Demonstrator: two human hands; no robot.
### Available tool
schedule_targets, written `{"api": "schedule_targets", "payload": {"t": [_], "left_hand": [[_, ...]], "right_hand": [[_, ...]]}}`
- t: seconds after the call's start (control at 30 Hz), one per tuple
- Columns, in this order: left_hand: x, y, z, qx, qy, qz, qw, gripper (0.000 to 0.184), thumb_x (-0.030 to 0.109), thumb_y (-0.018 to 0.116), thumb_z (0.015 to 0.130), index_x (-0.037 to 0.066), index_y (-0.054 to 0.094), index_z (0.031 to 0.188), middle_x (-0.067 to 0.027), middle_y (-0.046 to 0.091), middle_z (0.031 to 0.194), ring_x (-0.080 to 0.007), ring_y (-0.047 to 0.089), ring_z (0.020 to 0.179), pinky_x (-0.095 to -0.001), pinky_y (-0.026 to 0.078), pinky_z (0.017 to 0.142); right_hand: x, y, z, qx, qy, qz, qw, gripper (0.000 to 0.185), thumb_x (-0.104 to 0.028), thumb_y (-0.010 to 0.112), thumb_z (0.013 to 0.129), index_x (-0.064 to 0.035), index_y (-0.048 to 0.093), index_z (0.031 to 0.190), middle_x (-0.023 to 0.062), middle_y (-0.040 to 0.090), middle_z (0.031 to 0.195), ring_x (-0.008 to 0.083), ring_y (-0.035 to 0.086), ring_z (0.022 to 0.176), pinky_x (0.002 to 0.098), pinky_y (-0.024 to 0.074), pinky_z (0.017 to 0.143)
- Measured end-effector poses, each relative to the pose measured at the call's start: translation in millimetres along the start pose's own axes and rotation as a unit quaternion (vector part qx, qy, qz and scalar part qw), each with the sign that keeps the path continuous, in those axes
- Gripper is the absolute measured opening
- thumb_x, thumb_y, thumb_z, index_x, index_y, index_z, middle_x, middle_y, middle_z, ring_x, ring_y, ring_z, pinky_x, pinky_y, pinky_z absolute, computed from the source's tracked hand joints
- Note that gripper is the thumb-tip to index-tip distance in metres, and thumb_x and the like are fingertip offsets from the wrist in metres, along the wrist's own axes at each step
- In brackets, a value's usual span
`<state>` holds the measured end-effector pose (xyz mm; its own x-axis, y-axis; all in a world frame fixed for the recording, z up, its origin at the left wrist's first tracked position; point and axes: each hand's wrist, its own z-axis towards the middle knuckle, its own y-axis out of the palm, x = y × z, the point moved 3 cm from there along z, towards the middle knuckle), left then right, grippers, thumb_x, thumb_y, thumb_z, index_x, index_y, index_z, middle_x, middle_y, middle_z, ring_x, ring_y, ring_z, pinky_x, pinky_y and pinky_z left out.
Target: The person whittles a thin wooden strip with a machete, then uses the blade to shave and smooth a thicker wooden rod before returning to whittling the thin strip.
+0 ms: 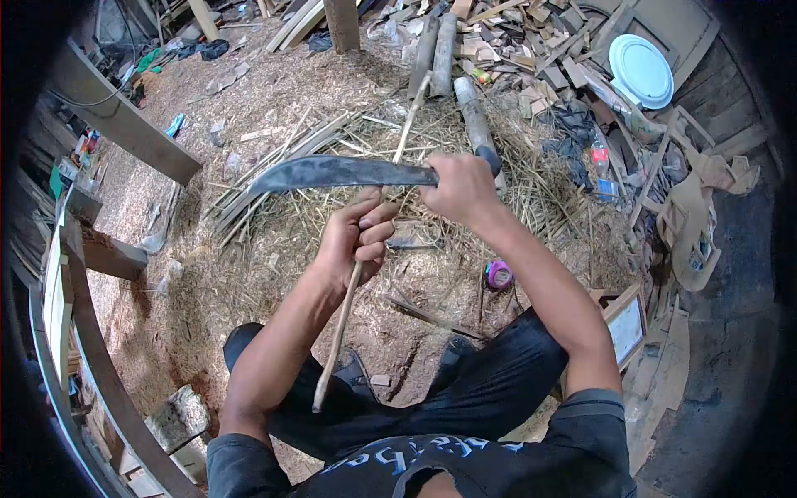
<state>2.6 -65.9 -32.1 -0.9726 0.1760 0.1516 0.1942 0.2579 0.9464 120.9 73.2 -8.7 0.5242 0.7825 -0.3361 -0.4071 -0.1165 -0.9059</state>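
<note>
My right hand (462, 187) is closed around the handle of a machete (344, 172), its curved dark blade pointing left. The handle itself is mostly hidden by my fingers. In my left hand (357, 236) I grip a thin wooden stick (339, 340), which slants from above my lap up past the blade. The blade lies across the stick just above my left fingers and seems to touch it. Beyond the blade, the stick's upper end reaches toward the pipe-like logs.
Wood shavings cover the ground, with a pile of split strips (286, 162) beyond my left hand. A purple tape measure (498, 275) lies near my right knee. Cylindrical logs (474, 120) and wood scraps (531, 50) lie ahead. A wooden post (124, 112) stands at left.
</note>
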Motion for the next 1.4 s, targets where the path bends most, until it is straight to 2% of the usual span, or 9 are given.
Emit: {"api": "schedule_targets", "payload": {"t": [0.23,0.43,0.5,0.57,0.83,0.87,1.03,1.2,1.4], "left_hand": [[-4.7,13.8,-13.5,0.035,0.034,0.056,0.997,0.043,0.014,0.038,0.103,0.021,0.037,0.146,0.0044,0.031,0.069,-0.0033,0.024,0.046,-0.0165,0.016,0.03],[-5.5,8.3,-6.3,0.081,0.029,0.011,0.996,0.03,0.013,0.038,0.103,0.021,0.047,0.131,0.004,0.031,0.068,-0.0045,0.023,0.046,-0.0182,0.012,0.031],[-7.3,8.5,-15.0,0.098,0.024,0.032,0.994,0.05,0.011,0.035,0.102,0.023,0.031,0.15,0.0051,0.031,0.067,-0.0035,0.024,0.047,-0.0172,0.014,0.031],[-9.6,11.7,-20.3,-0.01,0.009,0.074,0.997,0.05,0.012,0.035,0.102,0.023,0.03,0.151,0.0047,0.031,0.067,-0.0036,0.024,0.047,-0.0172,0.014,0.03],[-9.4,6.7,-20.1,0.1,0.003,0.035,0.994,0.044,0.013,0.037,0.103,0.02,0.037,0.147,0.0046,0.03,0.069,-0.0024,0.022,0.046,-0.0175,0.012,0.031],[-10.1,9.7,-23.2,0.063,-0.002,0.06,0.996,0.046,0.013,0.037,0.103,0.021,0.035,0.148,0.005,0.03,0.068,-0.0031,0.022,0.046,-0.0174,0.013,0.031],[-15.0,7.3,-13.4,0.048,-0.008,0.095,0.994,0.049,0.016,0.037,0.103,0.023,0.03,0.151,0.0056,0.03,0.067,-0.0034,0.024,0.046,-0.0159,0.016,0.031],[-10.0,2.0,-4.1,0.099,0.046,0.247,0.963,0.009,0.023,0.041,0.104,0.016,0.043,0.098,0.0056,0.036,0.065,-0.0038,0.026,0.045,-0.0178,0.018,0.033],[-10.2,18.7,-19.5,0.085,0.06,0.314,0.944,0.012,0.022,0.045,0.102,0.016,0.043,0.092,0.0076,0.031,0.061,-0.0037,0.027,0.046,-0.0184,0.018,0.036]], "right_hand": [[6.1,-4.4,4.6,-0.02,0.029,0.06,0.998,0.011,-0.018,0.065,0.074,-0.007,0.066,0.077,0.0148,0.065,0.063,0.031,0.066,0.059,0.0432,0.0537,0.059],[-2.8,10.2,-4.4,-0.02,-0.003,0.026,0.999,0.017,-0.022,0.063,0.077,-0.0068,0.07,0.081,0.0162,0.063,0.059,0.0305,0.067,0.059,0.0447,0.0534,0.055],[2.3,7.6,-3.1,0.067,-0.098,0.041,0.992,0.018,-0.023,0.063,0.077,-0.0057,0.069,0.08,0.0156,0.064,0.06,0.0288,0.066,0.058,0.044,0.0531,0.054],[26.1,-22.5,11.6,0.012,0.123,0.019,0.992,0.017,-0.023,0.064,0.078,-0.0078,0.066,0.072,0.0109,0.062,0.057,0.0228,0.063,0.053,0.043,0.0533,0.056],[15.3,-9.9,6.0,0.055,-0.028,-0.024,0.998,0.016,-0.021,0.058,0.084,-0.0092,0.068,0.085,0.0065,0.062,0.061,0.0185,0.062,0.053,0.0359,0.0493,0.051],[33.2,-21.3,12.7,-0.05,0.161,0.005,0.986,0.017,-0.023,0.058,0.084,-0.0098,0.069,0.087,0.0058,0.062,0.06,0.0219,0.064,0.058,0.0412,0.0523,0.06],[36.3,-20.3,2.4,-0.052,0.18,-0.021,0.982,0.019,-0.024,0.059,0.085,-0.0076,0.069,0.085,0.0082,0.063,0.064,0.0241,0.062,0.054,0.0415,0.0521,0.057],[-14.9,6.3,-16.1,-0.03,0.002,0.019,0.999,0.013,-0.019,0.061,0.079,-0.0078,0.066,0.075,0.0079,0.06,0.058,0.0187,0.058,0.048,0.0351,0.0483,0.047],[3.9,-1.1,-2.3,0.032,-0.028,-0.035,0.998,0.012,-0.017,0.062,0.076,-0.0066,0.066,0.073,0.0113,0.062,0.058,0.024,0.064,0.053,0.0389,0.0528,0.052]]}}
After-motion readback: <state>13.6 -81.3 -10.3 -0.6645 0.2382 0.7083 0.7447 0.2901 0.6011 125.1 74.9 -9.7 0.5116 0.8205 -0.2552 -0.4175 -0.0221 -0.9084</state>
